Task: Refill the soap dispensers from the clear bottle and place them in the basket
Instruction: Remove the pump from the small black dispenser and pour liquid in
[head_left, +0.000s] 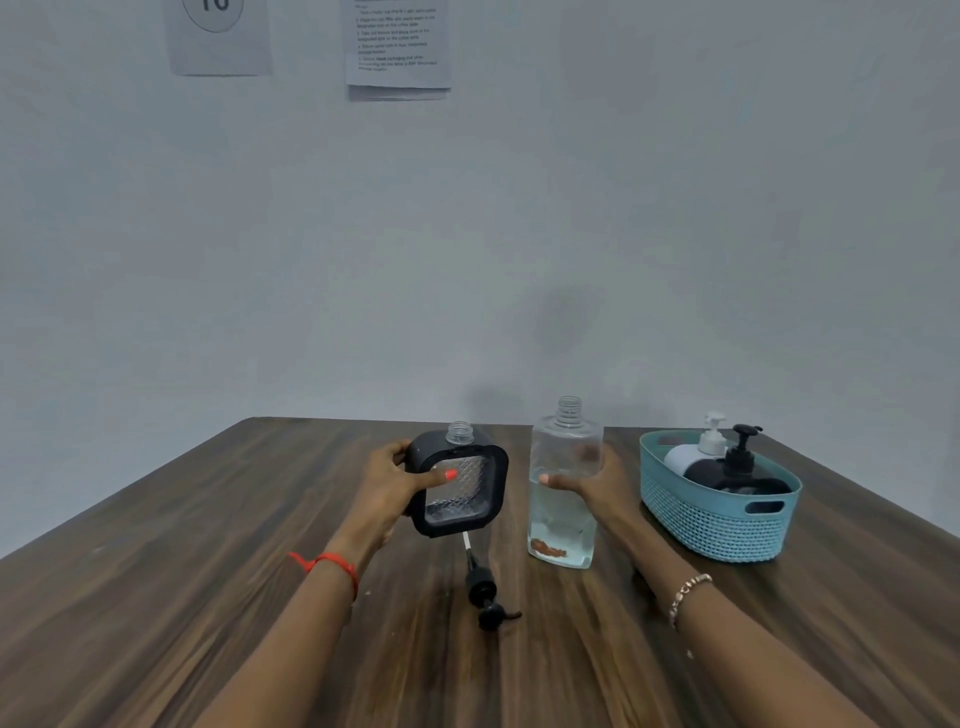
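Two dispensers (737, 462) in the basket (727, 525), two o'clock. Left hand (389, 480) grips the third dispenser (457, 491) — right hand (589, 480) clasps the clear bottle (563, 519).

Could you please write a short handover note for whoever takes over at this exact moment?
Hands: the left hand grips the black square dispenser, which is tilted with its neck open. The right hand grips the clear bottle, uncapped, partly full and upright on the table.
Loose: a black pump lies on the table just nearer than the held dispenser.
Done: a white dispenser and a black dispenser, both with pumps on, sit in the teal basket at the right.
Left: pour from the bottle into the held dispenser, refit the pump, then place the dispenser in the basket.
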